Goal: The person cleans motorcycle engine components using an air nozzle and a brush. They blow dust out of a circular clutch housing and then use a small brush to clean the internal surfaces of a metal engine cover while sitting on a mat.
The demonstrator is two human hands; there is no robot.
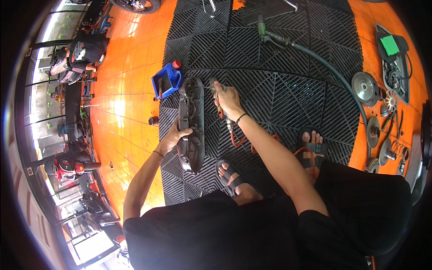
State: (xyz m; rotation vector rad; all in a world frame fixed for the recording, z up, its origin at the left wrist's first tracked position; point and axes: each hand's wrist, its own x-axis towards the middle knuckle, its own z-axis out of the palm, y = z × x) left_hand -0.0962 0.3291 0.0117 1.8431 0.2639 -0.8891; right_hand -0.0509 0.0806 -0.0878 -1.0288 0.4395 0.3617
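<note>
My left hand [171, 138] is closed on the left edge of a long, dark engine side cover [194, 121], its thumb over the rim. The cover stands lengthwise above the black mat, its ribbed inner side partly turned to me. Close to the right of it, my right hand [228, 100] grips an air blow gun [220, 110], its fingers wrapped round the body. From the gun's lower end an orange air hose [238, 143] loops toward my feet. Just beyond the cover sits a blue plastic tray [167, 80] with a brush-like tool inside and a red cap at its corner.
Black ribbed matting [283, 81] covers the orange tiles [130, 103]. A dark green hose with a nozzle [324, 60] curves across its right side. Gears, springs and a cover with a green block [389, 45] lie at right. Motorcycles [72, 166] and a person [85, 49] are at left.
</note>
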